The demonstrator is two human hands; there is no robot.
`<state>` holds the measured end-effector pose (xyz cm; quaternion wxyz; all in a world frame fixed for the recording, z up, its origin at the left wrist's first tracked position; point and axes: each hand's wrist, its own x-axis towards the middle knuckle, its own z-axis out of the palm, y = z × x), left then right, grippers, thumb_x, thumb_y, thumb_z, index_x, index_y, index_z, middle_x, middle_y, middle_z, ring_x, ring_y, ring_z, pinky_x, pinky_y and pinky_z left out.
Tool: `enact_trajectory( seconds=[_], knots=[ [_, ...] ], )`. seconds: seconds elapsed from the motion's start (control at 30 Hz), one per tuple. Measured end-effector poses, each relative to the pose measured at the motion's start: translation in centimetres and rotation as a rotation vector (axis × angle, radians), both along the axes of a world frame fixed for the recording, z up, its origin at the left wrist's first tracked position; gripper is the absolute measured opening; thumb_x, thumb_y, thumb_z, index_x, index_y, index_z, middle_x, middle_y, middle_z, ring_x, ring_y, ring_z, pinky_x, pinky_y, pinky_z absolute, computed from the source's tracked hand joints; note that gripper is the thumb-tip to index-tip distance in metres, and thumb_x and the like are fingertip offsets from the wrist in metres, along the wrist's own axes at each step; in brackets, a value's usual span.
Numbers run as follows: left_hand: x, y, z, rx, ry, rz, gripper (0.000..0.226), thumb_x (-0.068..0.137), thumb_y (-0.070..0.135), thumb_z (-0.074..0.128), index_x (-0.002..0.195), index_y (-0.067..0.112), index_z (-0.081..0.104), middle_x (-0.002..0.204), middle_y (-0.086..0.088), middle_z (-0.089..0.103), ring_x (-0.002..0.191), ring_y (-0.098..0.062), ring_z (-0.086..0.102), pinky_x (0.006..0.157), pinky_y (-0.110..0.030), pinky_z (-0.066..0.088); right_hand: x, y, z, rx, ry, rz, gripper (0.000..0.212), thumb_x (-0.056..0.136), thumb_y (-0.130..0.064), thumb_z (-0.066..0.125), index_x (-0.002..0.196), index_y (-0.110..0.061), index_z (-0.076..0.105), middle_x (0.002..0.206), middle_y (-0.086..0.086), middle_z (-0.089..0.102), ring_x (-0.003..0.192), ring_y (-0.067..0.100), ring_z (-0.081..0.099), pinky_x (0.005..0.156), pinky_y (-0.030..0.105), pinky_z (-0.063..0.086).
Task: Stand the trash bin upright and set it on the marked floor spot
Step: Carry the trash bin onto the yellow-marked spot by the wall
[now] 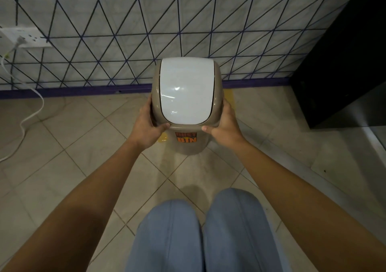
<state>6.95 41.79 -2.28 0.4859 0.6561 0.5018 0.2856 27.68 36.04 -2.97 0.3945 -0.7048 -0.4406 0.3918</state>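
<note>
A beige trash bin (186, 92) with a white swing lid and an orange "DUST BIN" label stands upright in front of the tiled wall. My left hand (146, 125) grips its left side under the lid rim. My right hand (224, 125) grips the right side in the same way. Yellow floor marking (162, 139) shows beside the bin's lower left, and another yellow strip (228, 96) shows behind its right. The bin's base hides most of the marking, and I cannot tell whether the base touches the floor.
A black cabinet (342, 62) stands to the right against the wall. A white wall socket (25, 37) at the left has a plugged cable (31, 115) trailing over the floor tiles. My knees in blue jeans (198, 230) fill the bottom of the view.
</note>
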Motion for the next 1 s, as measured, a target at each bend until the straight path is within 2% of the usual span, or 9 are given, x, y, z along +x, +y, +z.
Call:
enact_trajectory(
  seconds=[0.1, 0.2, 0.33, 0.47, 0.53, 0.73, 1.0],
  knots=[
    [-0.1, 0.5, 0.0, -0.009, 0.014, 0.006, 0.091, 0.076, 0.002, 0.073, 0.149, 0.016, 0.021, 0.147, -0.004, 0.037, 0.134, -0.022, 0.037, 0.107, -0.039, 0.04, 0.2, 0.9, 0.4, -0.016, -0.043, 0.01, 0.103, 0.068, -0.007, 0.078, 0.148, -0.02, 0.013, 0.149, 0.002, 0.03, 0.137, 0.019, 0.032, 0.112, 0.04, 0.032],
    [0.4, 0.8, -0.6, 0.006, 0.036, 0.03, 0.091, 0.075, 0.009, 0.076, 0.148, 0.018, 0.022, 0.145, -0.006, 0.038, 0.133, -0.023, 0.038, 0.108, -0.046, 0.039, 0.7, 1.6, 0.6, -0.001, -0.082, -0.003, 0.101, 0.07, -0.005, 0.076, 0.148, -0.021, 0.015, 0.148, 0.004, 0.031, 0.136, 0.018, 0.032, 0.112, 0.035, 0.03],
    [0.9, 1.4, -1.1, 0.089, 0.054, 0.012, 0.089, 0.073, 0.014, 0.077, 0.146, 0.02, 0.025, 0.138, -0.006, 0.044, 0.126, -0.027, 0.043, 0.102, -0.053, 0.042, 1.3, 1.9, 0.2, -0.002, -0.102, -0.024, 0.1, 0.069, -0.005, 0.077, 0.147, -0.023, 0.018, 0.143, 0.007, 0.032, 0.133, 0.019, 0.034, 0.107, 0.027, 0.03],
    [1.0, 2.2, -1.1, 0.094, 0.051, 0.003, 0.094, 0.073, 0.015, 0.077, 0.148, 0.022, 0.022, 0.142, -0.005, 0.04, 0.131, -0.025, 0.039, 0.104, -0.051, 0.041, 1.2, 2.7, 0.2, -0.005, -0.093, -0.028, 0.096, 0.067, -0.004, 0.078, 0.145, -0.02, 0.024, 0.142, 0.007, 0.035, 0.133, 0.021, 0.036, 0.111, 0.039, 0.034],
    [1.0, 2.5, -1.1, 0.075, 0.04, 0.001, 0.096, 0.074, 0.013, 0.077, 0.15, 0.021, 0.019, 0.146, -0.006, 0.036, 0.135, -0.022, 0.035, 0.108, -0.049, 0.038, 1.1, 3.0, 0.3, -0.027, -0.097, -0.031, 0.095, 0.067, -0.004, 0.078, 0.145, -0.018, 0.025, 0.143, 0.007, 0.035, 0.133, 0.021, 0.037, 0.11, 0.041, 0.035],
    [1.1, 3.1, -1.3, 0.065, 0.033, 0.031, 0.098, 0.074, 0.013, 0.077, 0.151, 0.024, 0.018, 0.143, -0.003, 0.038, 0.13, -0.019, 0.039, 0.108, -0.045, 0.039, 1.5, 3.6, 0.5, -0.084, -0.15, -0.06, 0.088, 0.068, -0.011, 0.079, 0.142, -0.013, 0.031, 0.142, 0.007, 0.038, 0.13, 0.022, 0.04, 0.106, 0.032, 0.035],
    [1.0, 4.0, -1.9, 0.053, -0.019, 0.022, 0.1, 0.073, 0.013, 0.078, 0.151, 0.023, 0.017, 0.143, -0.001, 0.04, 0.132, -0.018, 0.038, 0.109, -0.045, 0.039, 1.6, 4.5, 0.5, -0.112, -0.163, -0.097, 0.087, 0.065, -0.01, 0.081, 0.139, -0.01, 0.035, 0.139, 0.009, 0.046, 0.126, 0.024, 0.046, 0.105, 0.036, 0.04]
  ],
)
